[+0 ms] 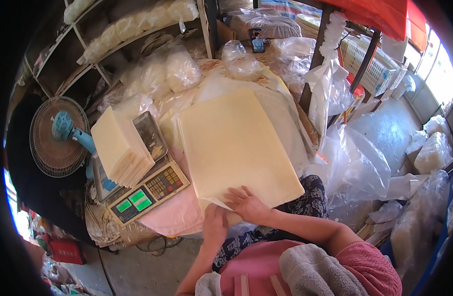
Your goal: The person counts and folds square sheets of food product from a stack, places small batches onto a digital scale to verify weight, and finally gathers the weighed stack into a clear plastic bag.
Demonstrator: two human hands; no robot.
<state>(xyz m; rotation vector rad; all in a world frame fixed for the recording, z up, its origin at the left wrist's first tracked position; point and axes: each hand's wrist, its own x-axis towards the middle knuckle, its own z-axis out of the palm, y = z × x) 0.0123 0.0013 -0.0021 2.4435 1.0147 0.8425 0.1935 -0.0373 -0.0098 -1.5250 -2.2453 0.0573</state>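
Observation:
A large stack of thin cream-coloured sheets [237, 148] lies flat on the covered table before me. My left hand [214, 223] is at the near left corner of the stack, its fingers on the lifted edge of the top sheet. Beside it, my right hand [248, 205] rests on the sheet with fingers spread, close to the raised fold. Left of the stack stands a digital scale [148, 194] with green displays, and folded bundles of similar sheets [123, 148] stand on its metal pan.
A fan [60, 137] stands at the left. Bagged pale goods [182, 70] line the table's far side below shelves [137, 31]. A phone [257, 40] leans at the back. Clear plastic bags [352, 162] hang at the right, near a dark post [319, 55].

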